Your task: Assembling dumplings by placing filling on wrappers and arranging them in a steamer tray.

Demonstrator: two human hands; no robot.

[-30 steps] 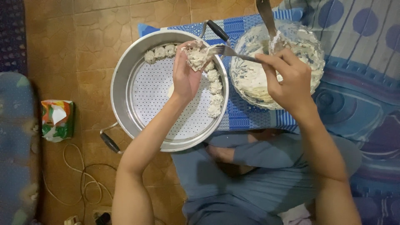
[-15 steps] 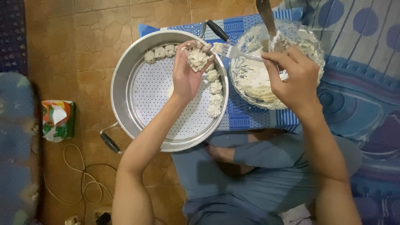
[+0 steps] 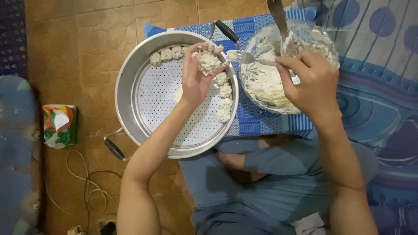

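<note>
Tiled floor, steamer pan [image 3: 130, 82], left hand [image 3: 198, 76] fingers cupped around pale lumpy dumpling [image 3: 208, 62]; right hand [image 3: 311, 82] fingers clamped on fork [image 3: 248, 57].

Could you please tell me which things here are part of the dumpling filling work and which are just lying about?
In use: dumpling in left hand; fork in right hand; bowl of filling; spoon; steamer; finished dumplings.

Lying about: packet; cable.
</note>
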